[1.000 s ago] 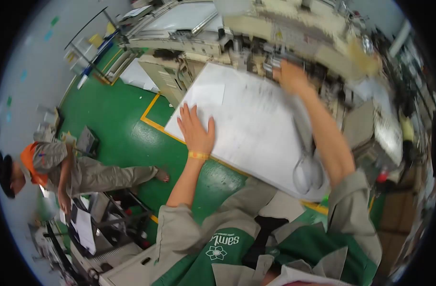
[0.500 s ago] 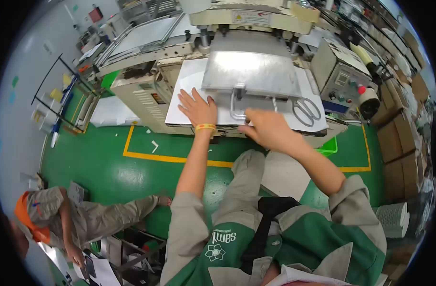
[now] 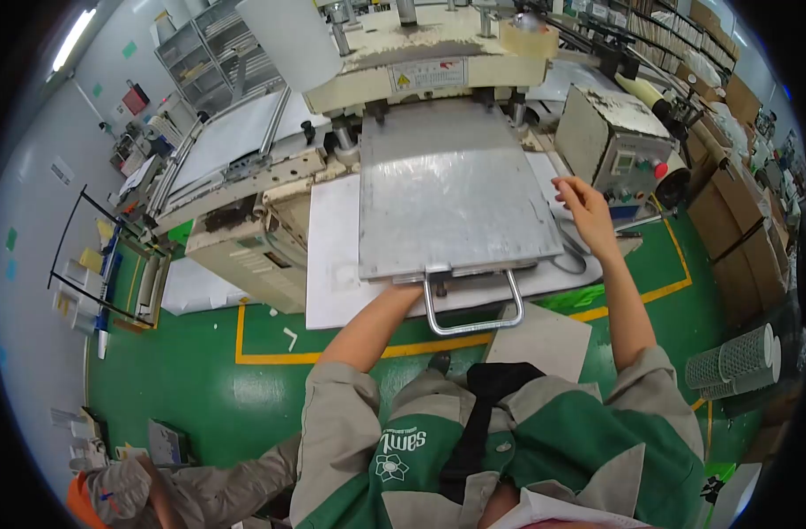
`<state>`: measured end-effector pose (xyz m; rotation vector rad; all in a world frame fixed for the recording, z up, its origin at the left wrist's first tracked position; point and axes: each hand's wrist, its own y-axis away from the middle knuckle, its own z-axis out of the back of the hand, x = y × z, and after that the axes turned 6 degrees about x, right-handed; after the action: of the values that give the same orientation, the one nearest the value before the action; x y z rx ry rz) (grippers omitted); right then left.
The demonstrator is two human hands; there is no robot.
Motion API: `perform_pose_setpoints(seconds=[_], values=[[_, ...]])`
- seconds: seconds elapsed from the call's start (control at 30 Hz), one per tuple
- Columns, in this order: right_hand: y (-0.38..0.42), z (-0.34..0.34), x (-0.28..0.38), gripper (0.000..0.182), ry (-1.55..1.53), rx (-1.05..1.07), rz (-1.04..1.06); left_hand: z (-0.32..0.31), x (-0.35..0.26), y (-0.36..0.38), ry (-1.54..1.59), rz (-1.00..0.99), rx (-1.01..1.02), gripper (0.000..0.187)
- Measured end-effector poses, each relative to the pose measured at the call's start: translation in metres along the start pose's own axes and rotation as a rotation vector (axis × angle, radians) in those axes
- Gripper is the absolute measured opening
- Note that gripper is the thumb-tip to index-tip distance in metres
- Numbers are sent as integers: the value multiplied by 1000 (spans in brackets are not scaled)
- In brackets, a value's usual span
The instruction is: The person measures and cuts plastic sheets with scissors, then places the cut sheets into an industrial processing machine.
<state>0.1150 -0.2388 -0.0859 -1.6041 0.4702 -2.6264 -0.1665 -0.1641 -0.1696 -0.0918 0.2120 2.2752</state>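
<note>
A flat metal plate (image 3: 451, 189) lies pulled out from the press (image 3: 429, 70), over a white sheet (image 3: 328, 256). Its U-shaped metal handle (image 3: 475, 328) points toward me, with no hand on it. My left forearm reaches to the plate's front edge, left of the handle; the left hand itself is hidden under the plate. At the plate's right side my right hand (image 3: 586, 204) is raised, fingers apart and slightly bent, holding nothing. Scissors (image 3: 572, 257) lie on the sheet near the plate's right front corner, partly covered.
The control box (image 3: 632, 159) with a red button stands at the right. Cardboard boxes (image 3: 733, 229) line the right side. Wire mesh rolls (image 3: 729, 357) are at the lower right. Another person in grey (image 3: 218, 476) sits at the lower left.
The plate and its handle have come toward me. My right hand has let go of the handle and moved right and up. My left hand has gone from the sheet to under the plate.
</note>
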Motion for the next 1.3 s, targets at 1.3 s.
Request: perform_pose_setpoints(seconds=[1.3], values=[[-61, -50, 4, 37, -1047, 296, -505, 71, 36, 52, 2346, 301, -274, 41]])
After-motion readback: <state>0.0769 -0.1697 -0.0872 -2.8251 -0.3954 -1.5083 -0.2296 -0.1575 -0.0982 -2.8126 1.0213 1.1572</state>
